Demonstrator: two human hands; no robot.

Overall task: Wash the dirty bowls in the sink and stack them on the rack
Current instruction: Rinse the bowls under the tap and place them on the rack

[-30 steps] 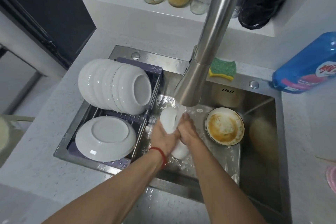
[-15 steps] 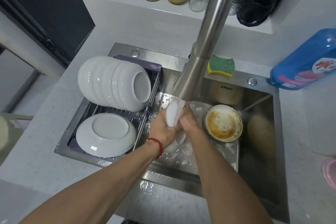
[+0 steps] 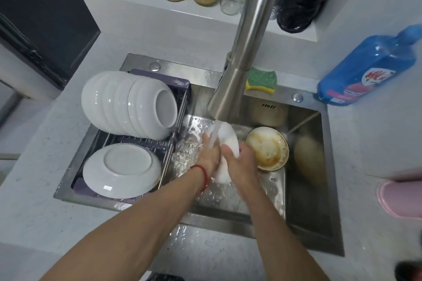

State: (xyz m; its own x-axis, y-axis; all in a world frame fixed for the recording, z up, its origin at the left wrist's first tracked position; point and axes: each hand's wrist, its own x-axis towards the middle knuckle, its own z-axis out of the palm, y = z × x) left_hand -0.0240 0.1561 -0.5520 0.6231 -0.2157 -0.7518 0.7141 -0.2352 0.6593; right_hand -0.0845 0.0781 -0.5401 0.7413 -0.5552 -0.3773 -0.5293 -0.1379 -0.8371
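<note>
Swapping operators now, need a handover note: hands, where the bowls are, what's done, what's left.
Left hand and right hand: both hold one white ceramic bowl on edge under the running steel faucet, over the steel sink.
Done: a nested stack of white bowls lies on its side on the wire rack, with an upturned white dish in front of it.
Left: finish rinsing the held bowl and rack it, then wash the brown-stained bowl sitting in the sink beside the right hand.
Green and yellow sponge sits on the sink's back ledge.
</note>
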